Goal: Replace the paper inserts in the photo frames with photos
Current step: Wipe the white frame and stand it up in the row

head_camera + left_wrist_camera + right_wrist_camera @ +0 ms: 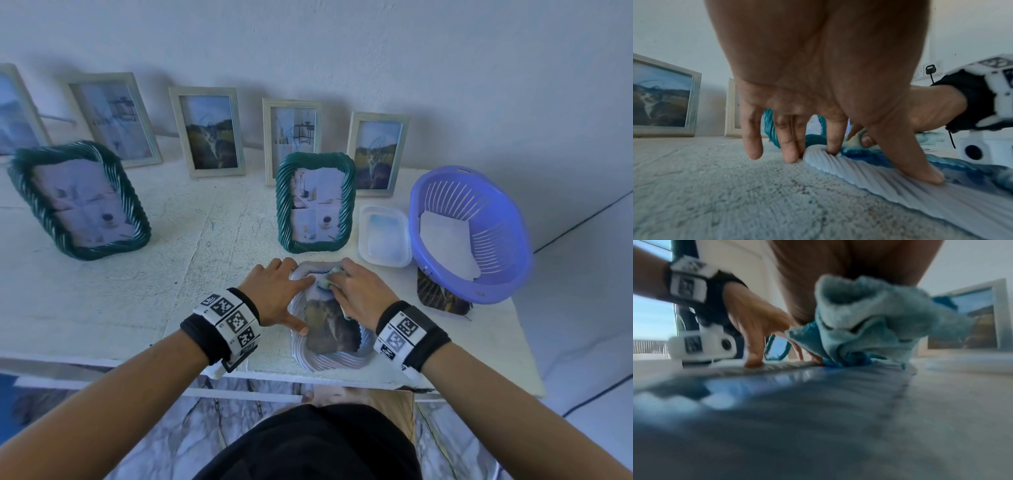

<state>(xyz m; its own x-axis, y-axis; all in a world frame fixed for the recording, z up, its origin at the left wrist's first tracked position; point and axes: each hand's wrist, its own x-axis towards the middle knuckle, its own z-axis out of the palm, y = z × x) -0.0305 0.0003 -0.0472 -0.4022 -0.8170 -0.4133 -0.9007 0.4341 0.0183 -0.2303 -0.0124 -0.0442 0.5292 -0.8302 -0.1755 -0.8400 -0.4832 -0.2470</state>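
A pale ribbed photo frame (329, 361) lies flat near the table's front edge, with a cat photo (330, 329) showing in it. My left hand (277, 291) presses on the frame's left rim with straight, spread fingers; the thumb rests on the ribbed rim (900, 183) in the left wrist view. My right hand (358, 291) grips a crumpled light blue cloth (327, 278) and holds it against the far end of the frame's face. The cloth (869, 324) bunches under the right palm in the right wrist view. The right fingers are mostly hidden by the cloth.
Two green twisted frames (346, 205) (20, 178) stand behind, and several pale wooden frames (174, 133) lean on the wall. A clear plastic box (385, 236) and a purple basket (513, 240) holding white sheets sit at the right. A loose photo (442, 296) lies under the basket.
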